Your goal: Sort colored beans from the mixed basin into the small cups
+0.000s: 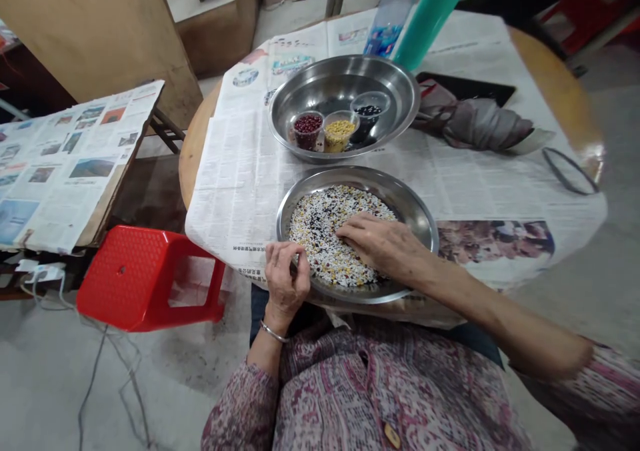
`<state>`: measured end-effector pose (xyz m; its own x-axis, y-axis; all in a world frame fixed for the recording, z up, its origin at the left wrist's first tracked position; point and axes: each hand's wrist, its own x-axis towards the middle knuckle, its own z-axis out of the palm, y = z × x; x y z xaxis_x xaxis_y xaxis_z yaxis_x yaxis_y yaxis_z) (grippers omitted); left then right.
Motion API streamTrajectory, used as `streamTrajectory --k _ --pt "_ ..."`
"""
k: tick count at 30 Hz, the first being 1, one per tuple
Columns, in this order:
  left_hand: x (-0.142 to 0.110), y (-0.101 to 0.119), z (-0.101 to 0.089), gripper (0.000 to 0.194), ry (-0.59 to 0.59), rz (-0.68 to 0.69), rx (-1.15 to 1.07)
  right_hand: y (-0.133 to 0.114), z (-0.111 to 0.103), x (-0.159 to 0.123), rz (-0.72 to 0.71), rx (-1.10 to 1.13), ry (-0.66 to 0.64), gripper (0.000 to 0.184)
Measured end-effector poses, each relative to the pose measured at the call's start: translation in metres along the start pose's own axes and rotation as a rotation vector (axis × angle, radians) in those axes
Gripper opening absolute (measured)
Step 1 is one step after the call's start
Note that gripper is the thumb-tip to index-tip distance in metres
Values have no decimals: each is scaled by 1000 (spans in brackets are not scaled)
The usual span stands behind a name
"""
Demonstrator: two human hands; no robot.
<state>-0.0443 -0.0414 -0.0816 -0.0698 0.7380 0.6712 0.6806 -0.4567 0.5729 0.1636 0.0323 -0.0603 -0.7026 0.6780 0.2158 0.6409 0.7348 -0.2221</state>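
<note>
A wide steel basin (431, 227) in front of me holds a spread layer of mixed grains and beans (320, 227), white, black, yellow and some dark red. My right hand (383, 245) reaches in from the right, its fingers drawn together and the tips down among the grains; whatever they pinch is hidden. At the basin's left rim is my left hand (286, 276), with curled fingers and the thumb close to them. What it holds, if anything, I cannot make out.
A second steel basin (280, 114) behind holds cups of red beans (308, 125), yellow beans (340, 131) and black beans (369, 109). Beyond stand a plastic bottle (387, 27) and a green tube (435, 17). A grey cloth bundle (480, 124) lies right; a red stool (130, 277) stands left.
</note>
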Motion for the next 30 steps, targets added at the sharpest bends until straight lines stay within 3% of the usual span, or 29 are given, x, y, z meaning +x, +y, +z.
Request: streamTrajectory --k 9,19,30 --pt "-2 -1 1 9 5 -10 -26 9 -4 -6 201 216 183 26" --pt "-2 -2 1 8 1 -6 -15 -1 -23 -13 392 348 202 30" --pt "-1 -2 1 9 11 7 -17 3 -25 -15 351 425 167 17"
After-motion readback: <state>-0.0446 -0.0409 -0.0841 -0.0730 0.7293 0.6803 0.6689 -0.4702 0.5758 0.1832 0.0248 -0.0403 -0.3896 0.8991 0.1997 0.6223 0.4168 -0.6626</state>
